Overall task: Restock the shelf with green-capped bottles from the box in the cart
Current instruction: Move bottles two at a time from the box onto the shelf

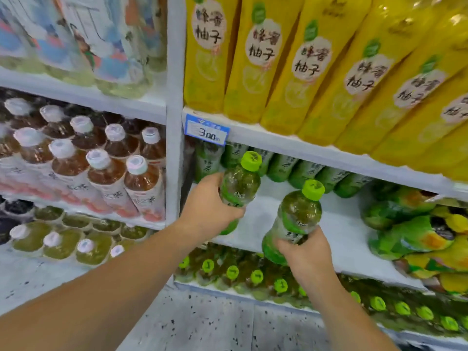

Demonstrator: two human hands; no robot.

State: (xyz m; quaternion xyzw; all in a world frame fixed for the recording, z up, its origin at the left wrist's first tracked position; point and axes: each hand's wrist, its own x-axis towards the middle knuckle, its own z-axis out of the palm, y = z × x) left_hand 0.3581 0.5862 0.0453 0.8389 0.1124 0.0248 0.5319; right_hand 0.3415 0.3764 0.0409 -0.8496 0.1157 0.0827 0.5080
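L hand (210,206), fingers (235,213) clamped round one green-capped bottle (240,183). R hand (306,254) grips a second bottle (296,219). Both near upright, caps up, leaning a bit right, at the white shelf (336,224) front edge. Bare room mid-shelf. Back row of green bottles (304,171) behind, green-yellow packs (405,224) crowd the right side, price tag (206,131) just above.

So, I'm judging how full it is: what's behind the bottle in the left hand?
Behind the bottle held by the left hand, a row of green-labelled bottles stands at the back of the white shelf. The upper shelf edge hides their caps.
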